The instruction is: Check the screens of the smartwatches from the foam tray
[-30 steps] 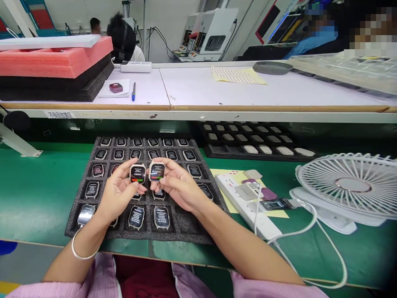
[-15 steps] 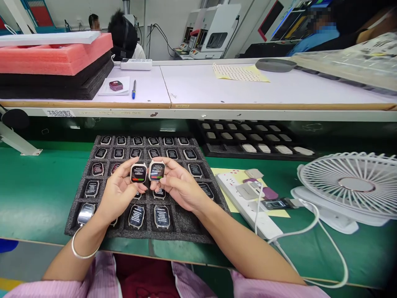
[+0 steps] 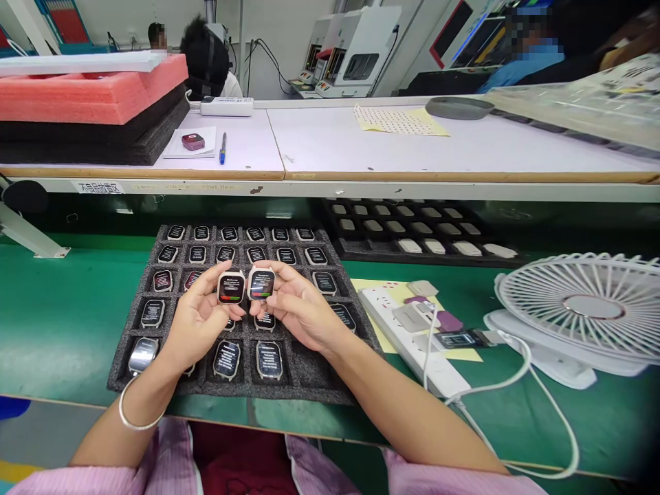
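Observation:
A dark foam tray (image 3: 134, 357) lies on the green bench, its pockets filled with several watch bodies with lit screens. My left hand (image 3: 193, 320) is closed on one watch body (image 3: 230, 287), held above the tray's middle. My right hand (image 3: 299, 309) grips a second watch body (image 3: 261, 283) right beside the first. Both screens face up and show text with a red and green bar. A silver bangle (image 3: 135, 418) circles my left wrist.
A white power strip (image 3: 407, 344) with plugged chargers and a white cable lies right of the tray. A white fan (image 3: 582, 306) lies at the far right. A black tray of pale parts (image 3: 423, 237) sits under the shelf. Foam sheets (image 3: 87, 103) are stacked on the upper shelf; other people work behind.

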